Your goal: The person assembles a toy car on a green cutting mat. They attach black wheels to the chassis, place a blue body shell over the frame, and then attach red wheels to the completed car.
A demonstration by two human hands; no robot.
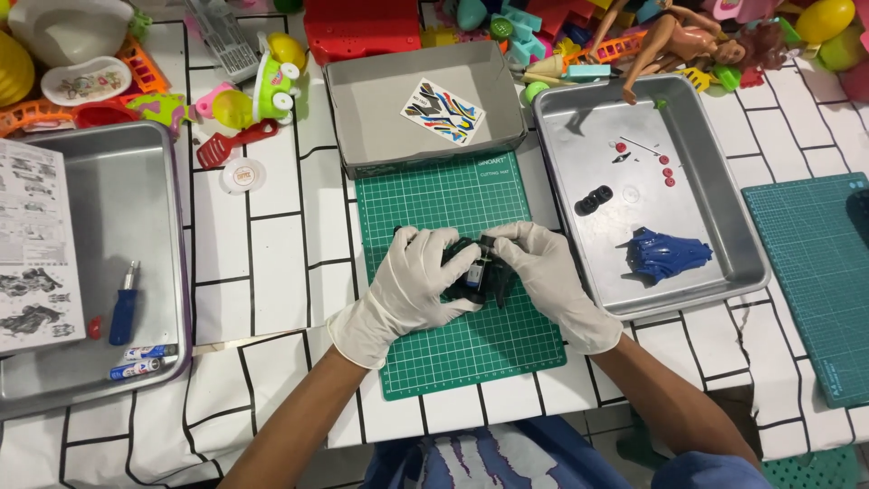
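Both my hands wear white gloves and grip a small black toy car chassis (477, 270) over a green cutting mat (457, 204). My left hand (412, 288) wraps its left side. My right hand (552, 276) holds its right side, with fingers on top. A small battery-like blue and white part shows in the chassis between my hands. A blue car body shell (665, 254) lies in the metal tray (715, 172) to the right, with black tyres (595, 199) and small red parts (667, 172).
A grey cardboard box (362, 109) with a sticker sheet (443, 110) stands behind the mat. The left metal tray (127, 195) holds an instruction sheet (32, 244), a blue screwdriver (124, 308) and batteries (140, 360). Toys crowd the back edge. A second green mat (815, 272) lies at the right.
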